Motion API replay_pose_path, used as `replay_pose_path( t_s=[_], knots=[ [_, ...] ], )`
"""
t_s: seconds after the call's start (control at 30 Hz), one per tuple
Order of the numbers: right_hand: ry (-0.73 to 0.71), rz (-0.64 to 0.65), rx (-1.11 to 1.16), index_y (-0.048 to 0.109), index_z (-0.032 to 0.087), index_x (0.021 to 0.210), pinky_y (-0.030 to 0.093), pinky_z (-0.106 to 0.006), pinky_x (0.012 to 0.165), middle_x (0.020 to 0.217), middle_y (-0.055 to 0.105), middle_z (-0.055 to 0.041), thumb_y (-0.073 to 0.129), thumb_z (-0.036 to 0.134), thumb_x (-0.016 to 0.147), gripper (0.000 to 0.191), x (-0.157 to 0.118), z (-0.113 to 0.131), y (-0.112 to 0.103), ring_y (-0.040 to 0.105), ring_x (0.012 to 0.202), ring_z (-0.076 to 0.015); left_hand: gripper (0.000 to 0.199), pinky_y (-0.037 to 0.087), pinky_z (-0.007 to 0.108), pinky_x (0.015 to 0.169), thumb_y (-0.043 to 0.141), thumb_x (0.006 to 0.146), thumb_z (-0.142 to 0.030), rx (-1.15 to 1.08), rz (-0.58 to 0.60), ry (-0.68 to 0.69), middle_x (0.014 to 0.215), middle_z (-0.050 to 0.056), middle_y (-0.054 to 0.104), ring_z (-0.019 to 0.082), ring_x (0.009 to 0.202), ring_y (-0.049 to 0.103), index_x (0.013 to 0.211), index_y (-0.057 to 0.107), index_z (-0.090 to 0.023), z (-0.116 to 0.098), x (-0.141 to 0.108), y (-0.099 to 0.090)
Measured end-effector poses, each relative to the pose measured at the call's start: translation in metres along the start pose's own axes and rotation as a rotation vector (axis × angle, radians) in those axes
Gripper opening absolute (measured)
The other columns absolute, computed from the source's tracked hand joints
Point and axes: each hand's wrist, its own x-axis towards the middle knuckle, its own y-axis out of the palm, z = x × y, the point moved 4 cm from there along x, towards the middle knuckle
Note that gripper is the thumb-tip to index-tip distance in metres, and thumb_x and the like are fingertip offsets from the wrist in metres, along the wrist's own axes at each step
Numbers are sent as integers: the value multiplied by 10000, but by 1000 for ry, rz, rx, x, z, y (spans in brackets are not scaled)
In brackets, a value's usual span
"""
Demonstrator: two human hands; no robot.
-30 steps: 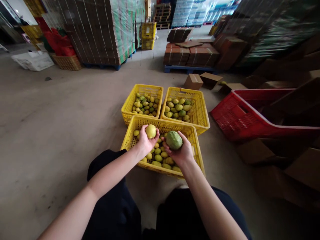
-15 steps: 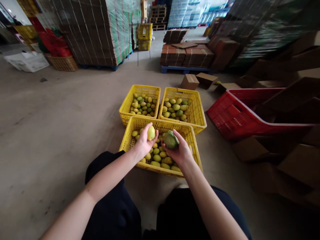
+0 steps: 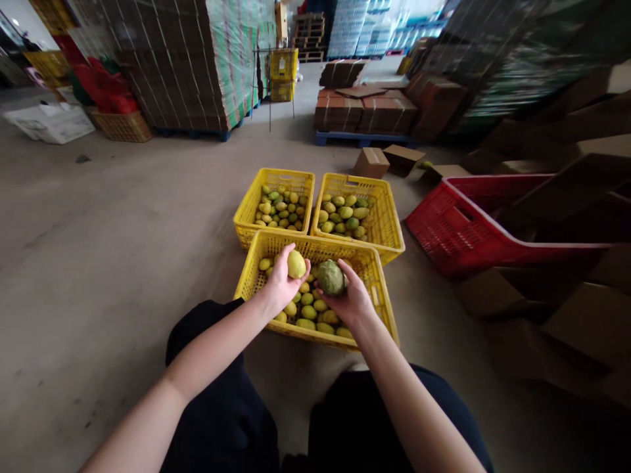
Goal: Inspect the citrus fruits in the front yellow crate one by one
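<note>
My left hand [image 3: 286,274] is closed around a smooth yellow lemon [image 3: 296,265], its fingers behind the fruit. My right hand [image 3: 351,295] grips a larger, dark green, lumpy round fruit [image 3: 332,278] whose kind I cannot make out. The two are side by side with a small gap, above the front yellow crate [image 3: 323,338]. Inside that crate lie many yellow and green lemons [image 3: 306,313], partly covered by my hands.
Behind stand two more yellow crates, the left crate [image 3: 238,220] and the right crate [image 3: 387,226], both holding similar fruit. A red crate [image 3: 438,230] with cardboard is on the right, near loose cartons [image 3: 372,163]. Wrapped pallet stacks [image 3: 182,66] stand farther back.
The green fruit has turned in my right hand, showing a lighter, bumpier side. My left hand keeps its hold on the lemon. The view has shifted slightly.
</note>
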Motion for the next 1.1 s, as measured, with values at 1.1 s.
replay_pose_path(
  t_s=[1.1],
  knots=[
    [120, -68, -47, 572, 196, 725, 529, -277, 514, 545, 651, -11, 460, 318, 878, 226, 9, -9, -4, 606, 482, -145, 145, 457, 196, 472, 486, 855, -207, 73, 261, -219, 699, 14, 645, 121, 597, 622, 827, 613, -143, -1, -6, 4]
  ],
)
